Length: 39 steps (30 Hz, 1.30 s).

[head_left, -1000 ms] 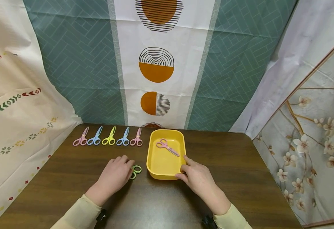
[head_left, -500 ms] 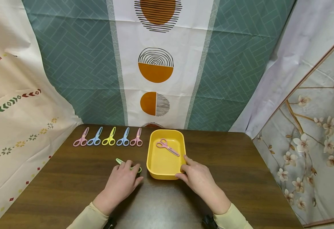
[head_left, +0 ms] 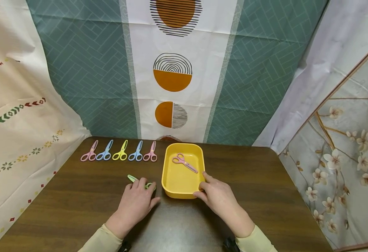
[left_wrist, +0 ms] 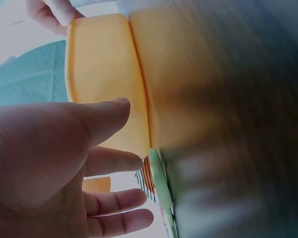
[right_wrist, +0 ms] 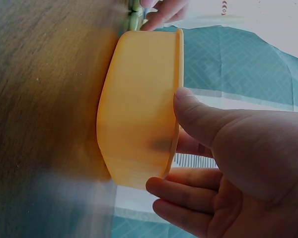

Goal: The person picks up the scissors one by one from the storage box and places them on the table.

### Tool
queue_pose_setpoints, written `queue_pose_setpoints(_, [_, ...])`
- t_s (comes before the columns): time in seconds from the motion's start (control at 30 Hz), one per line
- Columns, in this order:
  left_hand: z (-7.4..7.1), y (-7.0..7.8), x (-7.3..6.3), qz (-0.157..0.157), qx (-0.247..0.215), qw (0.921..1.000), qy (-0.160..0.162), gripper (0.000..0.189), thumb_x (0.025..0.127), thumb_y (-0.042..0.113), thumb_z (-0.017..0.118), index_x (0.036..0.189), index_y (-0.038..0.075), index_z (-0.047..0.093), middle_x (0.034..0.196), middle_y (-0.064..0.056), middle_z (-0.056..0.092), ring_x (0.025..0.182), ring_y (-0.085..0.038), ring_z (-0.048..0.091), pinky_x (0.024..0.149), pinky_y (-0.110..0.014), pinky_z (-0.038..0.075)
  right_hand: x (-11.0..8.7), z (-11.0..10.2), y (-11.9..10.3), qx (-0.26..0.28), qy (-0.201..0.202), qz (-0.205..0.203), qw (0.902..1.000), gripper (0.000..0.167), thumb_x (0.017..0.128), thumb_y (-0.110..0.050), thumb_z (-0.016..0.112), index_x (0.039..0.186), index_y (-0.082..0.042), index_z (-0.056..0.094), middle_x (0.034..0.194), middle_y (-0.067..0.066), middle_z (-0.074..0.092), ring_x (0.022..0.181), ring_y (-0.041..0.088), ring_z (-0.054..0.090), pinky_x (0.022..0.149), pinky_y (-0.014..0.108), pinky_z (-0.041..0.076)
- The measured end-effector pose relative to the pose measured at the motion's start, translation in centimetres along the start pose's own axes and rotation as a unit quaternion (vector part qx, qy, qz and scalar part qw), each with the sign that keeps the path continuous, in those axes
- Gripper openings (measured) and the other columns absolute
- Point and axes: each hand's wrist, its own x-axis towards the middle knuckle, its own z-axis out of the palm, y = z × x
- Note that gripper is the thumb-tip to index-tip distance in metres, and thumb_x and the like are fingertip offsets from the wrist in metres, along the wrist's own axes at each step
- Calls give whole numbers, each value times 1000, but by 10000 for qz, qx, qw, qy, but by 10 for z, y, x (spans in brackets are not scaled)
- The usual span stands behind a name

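Observation:
A pair of green scissors (head_left: pixel 132 178) lies on the table just left of a yellow tray (head_left: pixel 177 182). My left hand (head_left: pixel 136 201) hovers over its handles, partly hiding them. The left wrist view shows that hand's fingers extended beside the green scissors (left_wrist: pixel 161 181), with no grip on them; whether a fingertip touches cannot be told. At the tray's near right corner, my right hand (head_left: pixel 217 196) pinches the rim between thumb and fingers, as the right wrist view of the tray (right_wrist: pixel 139 104) also shows. Inside the tray rests a pair of pink scissors (head_left: pixel 185 162).
Along the table's far left edge stands a row of several scissors: pink (head_left: pixel 89 151), blue (head_left: pixel 105 150), yellow (head_left: pixel 120 150), blue (head_left: pixel 135 151) and pink (head_left: pixel 150 151). Behind the brown table (head_left: pixel 250 168) hangs a patterned curtain (head_left: pixel 250 70).
My left hand has shifted right and toward me, uncovering the green scissors' blades, which lay hidden under it. The right hand and the tray stay in place.

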Motion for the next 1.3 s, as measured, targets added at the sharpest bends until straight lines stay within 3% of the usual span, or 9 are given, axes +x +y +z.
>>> queue_pose_setpoints(0.4, [1, 0, -2, -44, -42, 9994, -333, 46, 94, 50, 85, 119, 13, 76, 102, -14, 57, 96, -37, 63, 83, -57, 53, -1, 0, 0, -24, 88, -57, 9999, 30, 93, -42, 89, 95, -14, 80, 144, 25, 69, 99, 34, 79, 70, 41, 60])
queue_pose_setpoints(0.67, [-3, 4, -2, -34, 138, 9995, -296, 44, 92, 49, 87, 110, 11, 76, 96, -14, 60, 92, -37, 65, 88, -58, 52, 0, 0, 0, -24, 56, -24, 10000, 31, 93, -43, 89, 97, -13, 81, 145, 25, 68, 99, 34, 79, 70, 41, 60])
queue_pose_setpoints(1.07, [1, 6, -3, 29, 220, 9998, -14, 39, 90, 48, 88, 98, 12, 74, 94, -11, 69, 92, -35, 67, 85, -57, 51, -1, 0, 1, -25, 60, -46, 10000, 30, 93, -42, 89, 98, -13, 82, 145, 25, 68, 100, 33, 79, 71, 42, 61])
queue_pose_setpoints(1.3, [4, 6, -5, 29, 225, 9997, 48, 40, 90, 48, 87, 99, 12, 74, 99, -12, 72, 92, -34, 67, 82, -56, 50, -1, 0, 1, 1, 44, -43, 10000, 29, 93, -42, 89, 97, -14, 81, 145, 24, 68, 102, 34, 79, 71, 43, 61])
